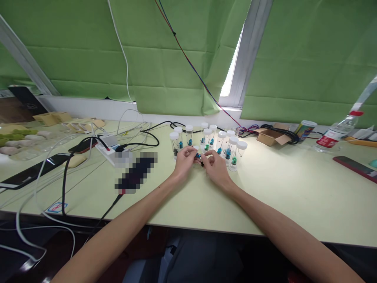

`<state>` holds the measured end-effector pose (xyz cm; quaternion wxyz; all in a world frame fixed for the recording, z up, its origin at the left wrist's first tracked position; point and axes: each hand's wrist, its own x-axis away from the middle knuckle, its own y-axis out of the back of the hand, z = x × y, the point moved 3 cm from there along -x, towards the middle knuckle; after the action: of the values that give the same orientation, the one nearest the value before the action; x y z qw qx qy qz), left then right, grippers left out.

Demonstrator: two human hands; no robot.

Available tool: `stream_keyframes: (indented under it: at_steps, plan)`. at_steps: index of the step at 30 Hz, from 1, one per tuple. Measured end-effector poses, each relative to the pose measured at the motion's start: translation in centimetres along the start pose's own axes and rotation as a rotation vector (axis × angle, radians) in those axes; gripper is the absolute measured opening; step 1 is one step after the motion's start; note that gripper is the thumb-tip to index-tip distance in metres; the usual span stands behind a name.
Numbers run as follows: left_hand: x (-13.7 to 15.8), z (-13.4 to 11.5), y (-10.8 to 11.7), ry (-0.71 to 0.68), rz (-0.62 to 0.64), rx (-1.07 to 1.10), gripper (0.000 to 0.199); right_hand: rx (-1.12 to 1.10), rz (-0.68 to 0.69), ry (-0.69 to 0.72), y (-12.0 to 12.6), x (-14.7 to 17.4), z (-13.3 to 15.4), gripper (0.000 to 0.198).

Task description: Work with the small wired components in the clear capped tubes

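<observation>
My left hand is closed in a pinch on a small blue part just above the table. My right hand meets it from the other side, fingers curled around a small black piece next to the blue part. Whether the two pieces are joined I cannot tell. Behind and beside my hands stand several clear vials with white caps; a capped vial on the right holds a green piece on a thin stem, and others hold blue ones. Part of one white cap shows just behind my fingers.
Left of my hands lie a blurred-out dark device and a white power strip among cables. An open cardboard box, a can, a water bottle and a dark red phone-like slab are on the right.
</observation>
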<state>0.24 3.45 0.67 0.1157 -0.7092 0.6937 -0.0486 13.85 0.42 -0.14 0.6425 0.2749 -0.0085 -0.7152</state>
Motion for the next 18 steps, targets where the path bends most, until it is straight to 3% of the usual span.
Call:
stream_keyframes:
  at_steps: [8, 18]
  plan:
    - [0.17, 0.0, -0.17, -0.009, 0.038, -0.012, 0.01, -0.022, 0.033, 0.03, -0.26, 0.05, 0.02, 0.026]
    - [0.35, -0.08, -0.39, 0.002, 0.094, -0.04, 0.009, 0.072, 0.033, 0.016, -0.17, -0.23, -0.24, 0.046]
